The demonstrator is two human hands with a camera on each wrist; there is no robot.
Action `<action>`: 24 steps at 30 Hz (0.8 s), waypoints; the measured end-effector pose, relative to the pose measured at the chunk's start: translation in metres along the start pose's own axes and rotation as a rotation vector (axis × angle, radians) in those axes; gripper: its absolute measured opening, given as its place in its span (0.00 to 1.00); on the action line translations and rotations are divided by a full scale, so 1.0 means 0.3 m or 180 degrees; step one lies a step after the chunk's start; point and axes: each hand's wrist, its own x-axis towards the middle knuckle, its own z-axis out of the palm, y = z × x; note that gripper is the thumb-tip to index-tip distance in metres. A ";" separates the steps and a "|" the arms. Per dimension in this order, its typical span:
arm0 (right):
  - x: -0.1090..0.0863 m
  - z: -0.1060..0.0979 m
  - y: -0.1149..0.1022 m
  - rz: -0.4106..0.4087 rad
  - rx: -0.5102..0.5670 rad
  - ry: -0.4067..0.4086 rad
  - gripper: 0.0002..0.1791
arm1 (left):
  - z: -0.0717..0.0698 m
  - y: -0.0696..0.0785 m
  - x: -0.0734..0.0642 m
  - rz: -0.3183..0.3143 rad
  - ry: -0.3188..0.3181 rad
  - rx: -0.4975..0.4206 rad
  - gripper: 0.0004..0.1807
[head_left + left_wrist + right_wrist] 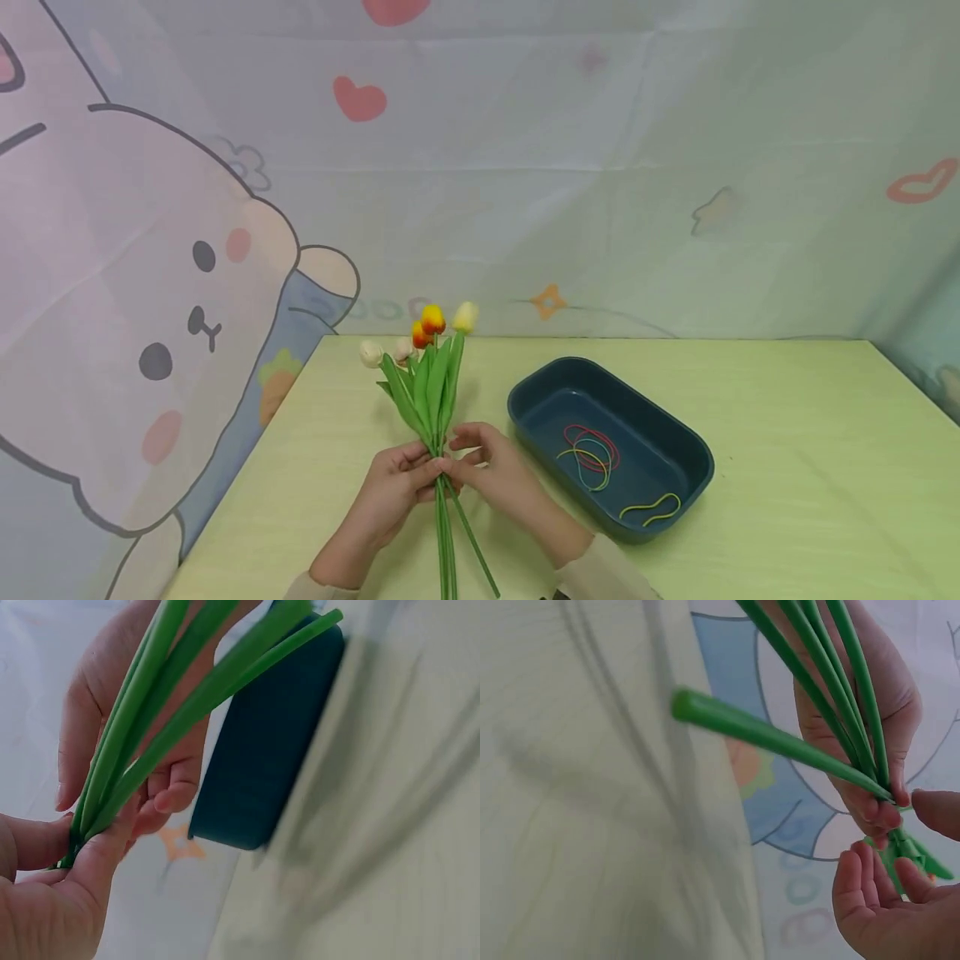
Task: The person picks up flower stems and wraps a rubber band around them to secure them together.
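head view shows the left hand (386, 496) over the left half of the desk (787, 467), its grip pinching the stems (199, 712) of the tulips (437, 383) just below the leaves (408, 408), probably to stop the bunch splaying; blooms (432, 319) point toward the far edge. beside it, the right hand (495, 475) has its fingers loosely spread around the bunch, perhaps to steady it; whether it touches, i cannot tell. farther right, a dark blue tray (637, 408) sits slantwise, likely for easy reach, keeping thin bands (617, 450) together.
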 end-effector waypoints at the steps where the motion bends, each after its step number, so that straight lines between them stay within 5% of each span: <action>1: -0.004 -0.005 -0.008 0.0032 0.0111 -0.0007 0.28 | 0.009 0.009 0.000 0.0061 0.0010 -0.0021 0.25; 13: -0.080 -0.060 -0.058 0.0350 0.0987 -0.0560 0.28 | 0.095 0.072 0.027 0.0790 0.0044 -0.0369 0.21; 19: -0.119 -0.085 -0.067 0.0501 0.1392 -0.0648 0.29 | 0.123 0.077 0.047 0.0931 -0.0260 -0.0641 0.18; 24: -0.144 -0.100 -0.068 0.0620 0.1449 -0.0563 0.28 | 0.142 0.074 0.061 0.0945 -0.0325 -0.0688 0.14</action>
